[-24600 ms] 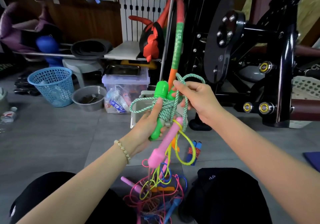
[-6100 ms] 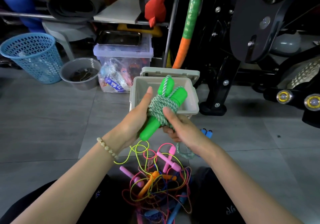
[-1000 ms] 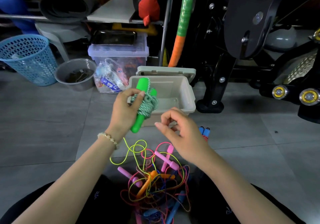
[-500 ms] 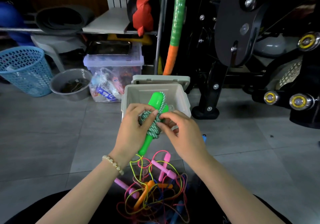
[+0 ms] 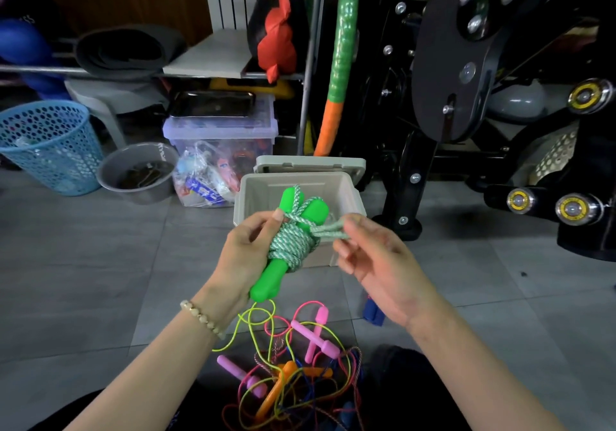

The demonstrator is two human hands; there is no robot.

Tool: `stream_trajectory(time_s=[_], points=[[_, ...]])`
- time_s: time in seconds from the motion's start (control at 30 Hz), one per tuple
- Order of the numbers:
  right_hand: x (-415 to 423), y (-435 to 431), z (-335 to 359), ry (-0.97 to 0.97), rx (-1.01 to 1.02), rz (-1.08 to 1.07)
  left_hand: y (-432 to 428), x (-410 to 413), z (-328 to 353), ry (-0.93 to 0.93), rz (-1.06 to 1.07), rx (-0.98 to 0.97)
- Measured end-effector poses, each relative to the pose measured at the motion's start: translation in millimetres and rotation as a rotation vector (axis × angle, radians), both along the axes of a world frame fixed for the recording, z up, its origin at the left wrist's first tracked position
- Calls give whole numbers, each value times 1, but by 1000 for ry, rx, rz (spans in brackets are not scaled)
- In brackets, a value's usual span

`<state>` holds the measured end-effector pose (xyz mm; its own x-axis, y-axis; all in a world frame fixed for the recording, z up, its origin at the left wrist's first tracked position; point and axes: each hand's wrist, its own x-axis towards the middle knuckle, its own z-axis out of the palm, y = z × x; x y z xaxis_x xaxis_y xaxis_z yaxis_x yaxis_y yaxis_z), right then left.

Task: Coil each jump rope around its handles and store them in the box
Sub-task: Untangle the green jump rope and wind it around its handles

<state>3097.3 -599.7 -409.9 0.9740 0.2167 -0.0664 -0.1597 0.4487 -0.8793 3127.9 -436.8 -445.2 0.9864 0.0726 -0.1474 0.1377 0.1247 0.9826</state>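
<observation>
One green jump rope (image 5: pixel 290 242) is nearly done: its speckled cord is wound many times round the two green handles, and only a short doubled end is left free on the right. The bundle is gripped by the left hand (image 5: pixel 245 254), with the thumb pressed on the upper turns. It is held in the air just near of the box (image 5: pixel 354 197) and is not yet in it. The free end is pinched between thumb and forefinger of the right hand (image 5: pixel 378 265), and the other fingers are loosely bent and hold nothing. Securing that end and stowing the bundle is judged to be what remains for this rope.

Much more is left: a tangle of ropes (image 5: pixel 300 377) with pink, orange and blue handles lies uncoiled on the near floor. A pair of blue handles (image 5: pixel 373 312) lies by the right wrist, and whether it is coiled cannot be told.

The box stands open, with its lid (image 5: pixel 310 165) lying at its far side. Its inside is largely hidden by the bundle, so its contents cannot be told. To the far left, a clear tub (image 5: pixel 220 130) is packed with packets, and dark items are held in a grey bowl (image 5: pixel 138 172).
</observation>
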Motion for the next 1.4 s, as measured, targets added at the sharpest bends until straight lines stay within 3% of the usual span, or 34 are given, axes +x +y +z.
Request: stream_trajectory(time_s=[0.1, 0.23, 0.37, 0.47, 0.57, 0.7, 0.9, 1.13, 1.4], points=[[3, -2, -1, 114, 52, -139, -3, -4, -4, -276, -36, 298], [5, 2, -8, 76, -193, -270, -10, -15, -4, -494, -182, 516], [4, 2, -15, -307, -667, -349, -10, -16, -3, -499, -198, 511], [8, -5, -20, -545, -875, -336, -9, -14, -1, -476, -172, 454], [9, -5, -19, -561, -890, -347, -7, -14, 0, -486, -175, 488], [7, 0, -17, -413, -726, -383, -4, -16, 2, -534, -170, 562], [5, 3, -24, -672, -1014, -323, 3, -15, 2, -528, -133, 609], [5, 9, -26, -746, -1232, -334, 1, -17, -1, -455, -139, 540], [4, 5, -23, -615, -1066, -324, 1, -15, 0, -468, -242, 530]])
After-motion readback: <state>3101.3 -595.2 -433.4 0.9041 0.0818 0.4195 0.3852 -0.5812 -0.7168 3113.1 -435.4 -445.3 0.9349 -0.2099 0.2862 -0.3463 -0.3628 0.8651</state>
